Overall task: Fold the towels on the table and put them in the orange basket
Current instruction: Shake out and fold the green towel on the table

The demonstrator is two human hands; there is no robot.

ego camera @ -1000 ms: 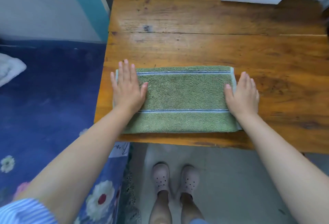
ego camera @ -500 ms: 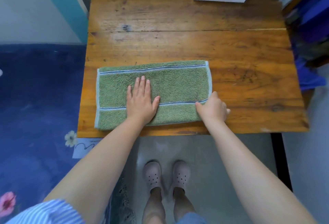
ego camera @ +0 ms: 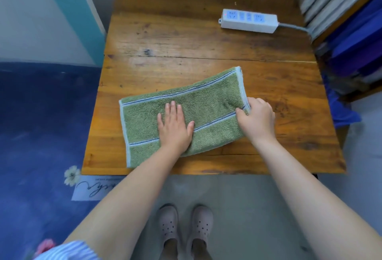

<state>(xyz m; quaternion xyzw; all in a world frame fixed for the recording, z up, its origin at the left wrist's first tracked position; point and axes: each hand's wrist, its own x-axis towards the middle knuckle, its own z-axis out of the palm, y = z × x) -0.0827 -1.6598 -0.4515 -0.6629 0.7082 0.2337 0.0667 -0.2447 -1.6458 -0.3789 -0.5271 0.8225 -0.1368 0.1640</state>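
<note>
We see bare wood across the far half of the table (ego camera: 186,32), broken only by a power strip (ego camera: 249,20) near the far right corner, its cable running off the right edge. The towel (ego camera: 206,102) fills the near middle, with our left hand (ego camera: 174,127) flat on it and our right hand (ego camera: 257,118) pinching its right end. Open wood lies right of the towel. Stacked blue things (ego camera: 357,38) crowd the table's right side.
</note>
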